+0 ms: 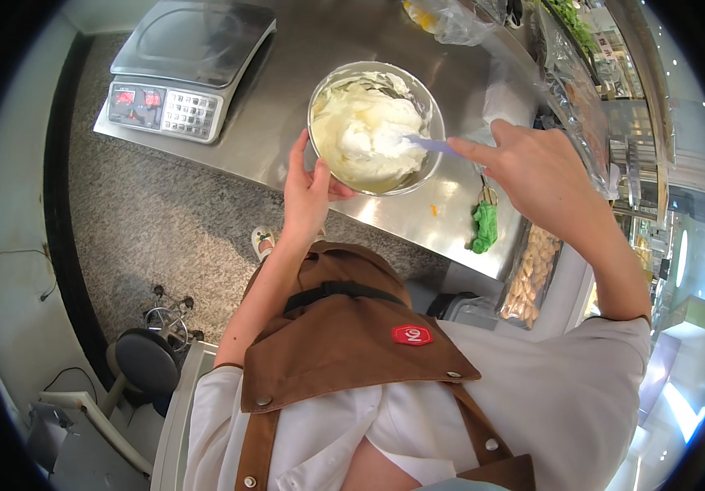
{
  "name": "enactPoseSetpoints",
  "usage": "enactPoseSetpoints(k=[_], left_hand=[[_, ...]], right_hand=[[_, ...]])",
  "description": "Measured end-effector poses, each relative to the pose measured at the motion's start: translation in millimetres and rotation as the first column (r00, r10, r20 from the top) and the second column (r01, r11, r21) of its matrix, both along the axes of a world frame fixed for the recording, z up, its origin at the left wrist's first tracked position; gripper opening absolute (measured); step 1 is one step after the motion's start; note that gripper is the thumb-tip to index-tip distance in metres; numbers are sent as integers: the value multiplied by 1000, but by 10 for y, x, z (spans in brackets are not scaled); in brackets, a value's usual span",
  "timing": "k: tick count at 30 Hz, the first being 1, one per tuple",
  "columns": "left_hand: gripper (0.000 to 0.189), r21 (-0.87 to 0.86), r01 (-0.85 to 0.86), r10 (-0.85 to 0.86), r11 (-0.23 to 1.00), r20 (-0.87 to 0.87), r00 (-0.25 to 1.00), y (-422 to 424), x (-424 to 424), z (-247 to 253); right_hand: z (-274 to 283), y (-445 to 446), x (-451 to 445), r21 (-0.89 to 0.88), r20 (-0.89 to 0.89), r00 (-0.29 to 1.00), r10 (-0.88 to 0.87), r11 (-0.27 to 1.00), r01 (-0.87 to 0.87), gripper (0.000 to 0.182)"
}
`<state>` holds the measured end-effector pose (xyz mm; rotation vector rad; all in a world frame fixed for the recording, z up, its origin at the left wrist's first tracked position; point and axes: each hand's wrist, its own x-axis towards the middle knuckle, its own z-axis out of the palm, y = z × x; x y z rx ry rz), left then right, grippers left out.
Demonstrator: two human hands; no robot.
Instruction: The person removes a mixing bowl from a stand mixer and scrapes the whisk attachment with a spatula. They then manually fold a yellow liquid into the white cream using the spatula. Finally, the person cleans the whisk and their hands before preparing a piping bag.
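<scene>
A round metal mixing bowl (438,116) holds a thick mass of white and pale yellow cream (368,126). My left hand (311,184) grips the bowl's near left rim, with the thumb on the outside and fingers curled beneath. In my right hand (527,162) is the handle of a pale purple spatula (429,143), the index finger stretched along it. The spatula's head is sunk in the cream and cannot be seen. Whether the bowl rests on the steel worktop (291,92) or is tilted up from it, I cannot tell.
A digital scale (187,67) with lit red digits stands at the left. Near the front right corner lie a green cloth-like bundle (485,227) and a small orange scrap (433,210). A clear box of nut-like pieces (530,276) sits beyond the right edge; a black stool (147,359) is lower left.
</scene>
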<state>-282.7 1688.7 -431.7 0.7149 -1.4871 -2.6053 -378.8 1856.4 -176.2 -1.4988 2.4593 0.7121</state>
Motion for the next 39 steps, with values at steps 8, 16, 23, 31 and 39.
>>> enactPoseSetpoints(k=[8,16,23,31,39], left_hand=[[54,21,-21,21,1000,2,1000,-10,-8,3],[54,-17,-62,62,998,31,998,68,-10,28],[54,-11,-62,62,998,36,997,104,-39,33],[54,-39,-33,33,999,-7,999,113,-22,21],[53,-25,-15,14,1000,-25,1000,111,-7,26]], right_hand=[[-577,-532,-450,-166,0,910,414,898,-408,31],[-1340,-434,-1236,103,-4,978,207,973,-206,27],[-1042,89,-917,60,492,822,-287,953,296,28],[-707,584,-353,-66,444,868,-223,958,279,32],[-1031,82,-376,-246,448,848,-284,873,422,35]])
